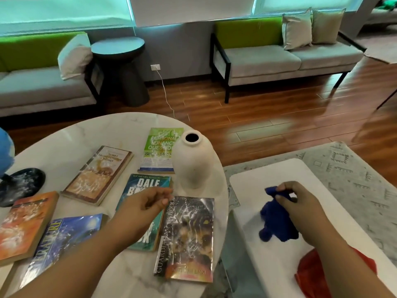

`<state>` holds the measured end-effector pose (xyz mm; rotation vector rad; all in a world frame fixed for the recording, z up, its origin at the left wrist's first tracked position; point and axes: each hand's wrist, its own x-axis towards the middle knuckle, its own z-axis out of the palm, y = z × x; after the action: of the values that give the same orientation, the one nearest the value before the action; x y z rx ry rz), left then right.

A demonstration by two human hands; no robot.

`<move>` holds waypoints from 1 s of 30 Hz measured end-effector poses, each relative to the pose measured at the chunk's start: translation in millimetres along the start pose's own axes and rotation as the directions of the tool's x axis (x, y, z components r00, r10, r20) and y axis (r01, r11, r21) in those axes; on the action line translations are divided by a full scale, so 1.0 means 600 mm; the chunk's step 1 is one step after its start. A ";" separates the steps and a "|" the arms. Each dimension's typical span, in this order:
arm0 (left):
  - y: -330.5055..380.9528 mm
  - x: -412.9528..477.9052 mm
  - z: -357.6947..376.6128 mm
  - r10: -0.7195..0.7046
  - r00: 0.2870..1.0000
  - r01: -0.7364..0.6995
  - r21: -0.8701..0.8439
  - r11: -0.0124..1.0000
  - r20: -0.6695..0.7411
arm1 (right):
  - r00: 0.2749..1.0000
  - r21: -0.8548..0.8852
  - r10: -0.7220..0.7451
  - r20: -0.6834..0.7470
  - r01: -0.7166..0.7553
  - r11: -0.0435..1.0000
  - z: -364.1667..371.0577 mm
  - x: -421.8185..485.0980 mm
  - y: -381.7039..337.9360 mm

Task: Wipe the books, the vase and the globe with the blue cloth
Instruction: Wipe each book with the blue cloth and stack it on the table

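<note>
Red cloth [307, 278] near blue cloth [277, 222]

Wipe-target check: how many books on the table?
6: green book by vase, tan book mid-table, teal book under left hand, dark book nearest, orange book, blue book far left.

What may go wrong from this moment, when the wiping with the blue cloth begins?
1. The vase is tall and stands near the right edge of the round table; a sideways wipe may tip it unless the left hand steadies it.
2. The right hand pinches only the top of the blue cloth, so the cloth may slip out.
3. The nearest book lies loose by the table edge and may slide off.
</note>
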<state>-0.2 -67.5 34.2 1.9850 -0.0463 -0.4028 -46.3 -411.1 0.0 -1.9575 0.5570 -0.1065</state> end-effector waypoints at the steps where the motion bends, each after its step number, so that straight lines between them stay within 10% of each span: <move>1: 0.011 -0.004 0.007 0.001 1.000 0.000 -0.009 1.000 0.027 | 0.999 0.027 -0.041 0.029 0.040 0.999 -0.002 -0.007 -0.029; 7: 0.075 -0.035 0.040 -0.109 0.936 0.110 0.016 0.994 0.335 | 0.907 0.216 -0.362 0.217 0.317 0.923 0.027 -0.077 -0.207; 12: 0.095 -0.070 0.045 -0.213 0.839 0.446 -0.406 0.798 0.501 | 0.769 0.412 -0.515 0.378 0.359 0.838 0.100 -0.118 -0.288; 21: 0.046 -0.108 -0.027 -0.238 0.959 0.048 -0.741 0.669 -0.153 | 0.775 0.317 -0.447 0.447 0.330 0.889 0.233 -0.137 -0.223; 25: 0.037 -0.128 -0.070 -0.280 0.956 0.109 -0.776 0.621 -0.090 | 0.539 0.223 -0.525 0.659 0.527 0.820 0.308 -0.188 -0.221; 30: -0.001 -0.135 -0.148 -0.286 0.957 0.235 -0.450 0.862 -0.047 | 0.692 0.199 -0.349 0.632 0.290 0.936 0.385 -0.184 -0.247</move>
<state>-49.9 27.6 88.8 1.5589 0.3634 -0.4309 -22.0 -120.0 45.9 -1.8288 -0.2672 0.3406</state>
